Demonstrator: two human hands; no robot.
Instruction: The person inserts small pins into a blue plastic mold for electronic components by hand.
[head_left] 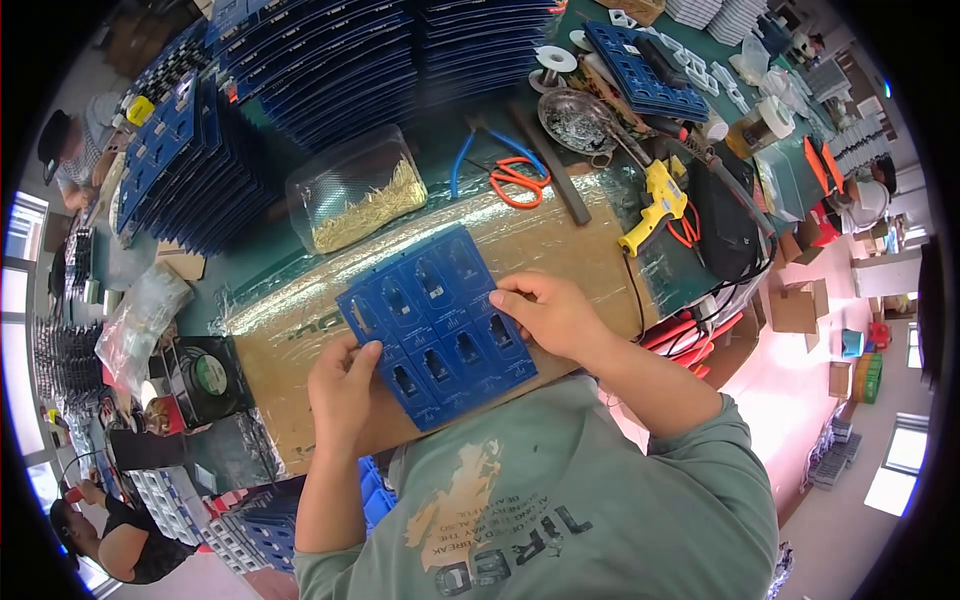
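A flat blue panel (412, 340) with rows of cut-out slots and pale print is held tilted above a brown cardboard sheet (285, 375), close to my body. My left hand (343, 388) grips its left edge, thumb on top and fingers underneath. At the upper right edge, my right hand (552, 316) pinches the panel between thumb and fingers. Just beyond it stands a clear plastic box (305, 200) partly filled with thin brass-coloured pins.
Tall stacks of blue panels (340, 85) rise at the back. Orange-handled scissors (518, 185), blue-handled pliers (462, 163), a flat metal bar (555, 165) and a yellow gun-shaped tool (655, 207) lie ahead. A black fan (208, 375) stands left. Other people (120, 540) sit at the left.
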